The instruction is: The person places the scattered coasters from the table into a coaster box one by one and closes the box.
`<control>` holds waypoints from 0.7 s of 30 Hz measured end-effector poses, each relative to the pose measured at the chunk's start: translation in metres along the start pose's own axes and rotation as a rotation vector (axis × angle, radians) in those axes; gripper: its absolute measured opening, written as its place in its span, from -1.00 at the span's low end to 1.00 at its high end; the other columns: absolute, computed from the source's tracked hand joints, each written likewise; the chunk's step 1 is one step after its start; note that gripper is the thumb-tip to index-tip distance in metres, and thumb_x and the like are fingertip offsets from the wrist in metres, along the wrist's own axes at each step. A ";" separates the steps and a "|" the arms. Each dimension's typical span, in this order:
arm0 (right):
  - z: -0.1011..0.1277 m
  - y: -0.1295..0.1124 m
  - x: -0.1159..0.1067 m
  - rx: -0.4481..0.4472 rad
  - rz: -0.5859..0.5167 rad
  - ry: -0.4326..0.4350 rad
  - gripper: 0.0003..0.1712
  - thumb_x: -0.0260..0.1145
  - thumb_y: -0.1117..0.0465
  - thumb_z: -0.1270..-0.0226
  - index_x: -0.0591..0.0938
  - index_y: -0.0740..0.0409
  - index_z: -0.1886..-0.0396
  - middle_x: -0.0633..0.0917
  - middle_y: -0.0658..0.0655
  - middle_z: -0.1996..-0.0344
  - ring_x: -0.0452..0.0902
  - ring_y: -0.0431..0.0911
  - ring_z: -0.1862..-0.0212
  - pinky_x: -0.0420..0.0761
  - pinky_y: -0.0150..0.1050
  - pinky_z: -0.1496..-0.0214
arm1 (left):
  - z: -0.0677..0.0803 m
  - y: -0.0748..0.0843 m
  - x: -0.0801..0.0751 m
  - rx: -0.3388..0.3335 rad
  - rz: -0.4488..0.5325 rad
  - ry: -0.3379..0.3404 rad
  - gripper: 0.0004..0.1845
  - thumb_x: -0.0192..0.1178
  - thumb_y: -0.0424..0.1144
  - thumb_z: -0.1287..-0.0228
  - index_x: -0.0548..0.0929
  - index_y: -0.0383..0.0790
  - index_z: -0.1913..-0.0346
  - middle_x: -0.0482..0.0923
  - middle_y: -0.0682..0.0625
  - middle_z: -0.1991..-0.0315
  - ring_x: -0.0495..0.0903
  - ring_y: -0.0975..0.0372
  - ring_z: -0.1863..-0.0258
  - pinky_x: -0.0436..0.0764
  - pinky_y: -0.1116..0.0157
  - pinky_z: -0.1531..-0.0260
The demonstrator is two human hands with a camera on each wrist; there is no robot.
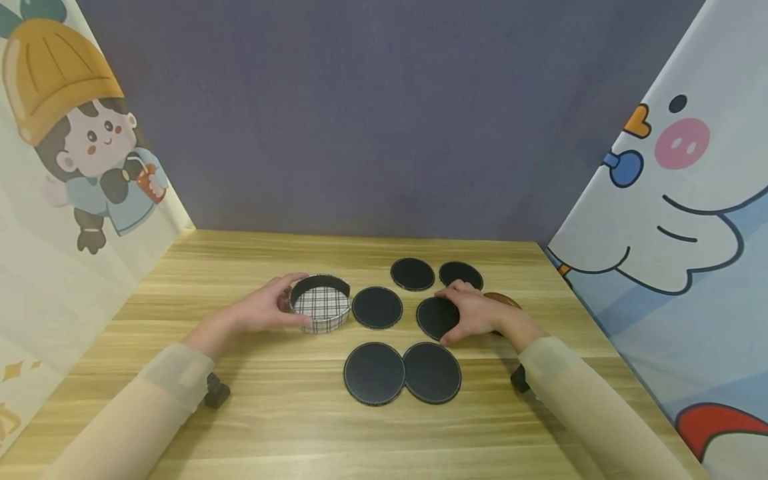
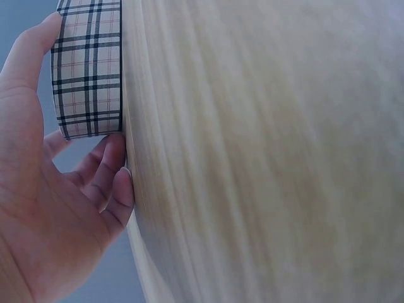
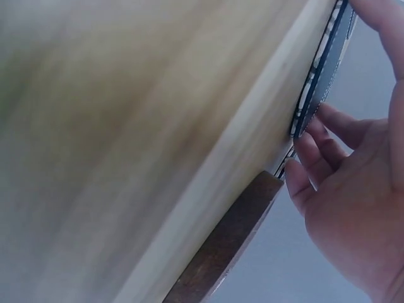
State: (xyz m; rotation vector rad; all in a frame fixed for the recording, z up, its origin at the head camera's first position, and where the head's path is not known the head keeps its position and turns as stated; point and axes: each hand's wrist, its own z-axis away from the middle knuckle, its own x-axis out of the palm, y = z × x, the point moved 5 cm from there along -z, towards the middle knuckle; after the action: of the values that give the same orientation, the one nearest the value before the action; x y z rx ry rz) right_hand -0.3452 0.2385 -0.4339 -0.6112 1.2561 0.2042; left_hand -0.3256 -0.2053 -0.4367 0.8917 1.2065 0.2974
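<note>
Head view high, looking down on table [image 1: 270, 427]; wrist views close, sideways along same tabletop.

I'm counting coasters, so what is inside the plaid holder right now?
The holder, gripped by the left hand, shows only its checked floor; no coaster lies in it. The near wall hides a thin strip of that floor.

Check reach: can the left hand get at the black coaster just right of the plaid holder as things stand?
Probably yes. The left hand grips the plaid holder, and the coaster lies flat right beside it with nothing on top. The hand would have to release the holder or reach over it; the right hand is on a different coaster.
</note>
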 end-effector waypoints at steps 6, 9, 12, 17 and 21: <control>0.000 -0.003 -0.001 -0.006 -0.001 0.015 0.25 0.74 -0.31 0.05 0.47 0.12 -0.60 0.45 0.24 -0.36 0.36 0.20 -0.37 0.48 0.29 -0.40 | 0.000 0.000 0.000 -0.005 -0.007 0.002 0.21 0.62 0.14 -0.25 0.09 -0.09 -0.78 0.39 -0.38 -0.36 0.66 -0.07 -0.17 0.73 -0.10 -0.23; 0.000 -0.002 -0.002 0.003 -0.007 0.020 0.24 0.73 -0.30 0.05 0.47 0.11 -0.59 0.44 0.24 -0.34 0.37 0.16 -0.33 0.53 0.20 -0.38 | 0.000 0.000 0.000 -0.008 -0.014 0.003 0.22 0.62 0.15 -0.25 0.09 -0.08 -0.78 0.39 -0.37 -0.36 0.66 -0.07 -0.17 0.72 -0.10 -0.23; 0.000 -0.002 -0.003 0.010 -0.027 0.027 0.25 0.73 -0.27 0.05 0.45 0.12 -0.61 0.43 0.25 -0.35 0.38 0.15 -0.31 0.57 0.15 -0.34 | 0.000 0.001 0.000 -0.010 -0.017 0.003 0.22 0.62 0.15 -0.24 0.09 -0.07 -0.78 0.39 -0.37 -0.36 0.65 -0.06 -0.17 0.72 -0.10 -0.23; 0.002 -0.002 -0.008 0.006 -0.058 0.046 0.31 0.72 -0.27 0.02 0.38 0.16 -0.66 0.40 0.29 -0.43 0.36 0.19 -0.40 0.56 0.19 -0.38 | 0.001 0.000 0.000 -0.004 -0.017 -0.001 0.23 0.62 0.15 -0.24 0.08 -0.09 -0.78 0.39 -0.39 -0.37 0.66 -0.08 -0.17 0.73 -0.12 -0.23; 0.004 -0.003 -0.011 -0.010 -0.065 0.071 0.31 0.69 -0.27 -0.01 0.36 0.18 -0.68 0.41 0.29 -0.47 0.35 0.21 -0.43 0.55 0.24 -0.37 | 0.001 -0.001 -0.001 -0.008 -0.026 -0.003 0.24 0.63 0.18 -0.22 0.08 -0.07 -0.78 0.39 -0.39 -0.39 0.66 -0.08 -0.18 0.72 -0.13 -0.25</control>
State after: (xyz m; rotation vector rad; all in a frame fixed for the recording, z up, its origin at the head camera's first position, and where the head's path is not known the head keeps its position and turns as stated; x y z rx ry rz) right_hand -0.3443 0.2402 -0.4217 -0.6719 1.3028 0.1362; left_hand -0.3257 -0.2069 -0.4362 0.8688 1.2128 0.2795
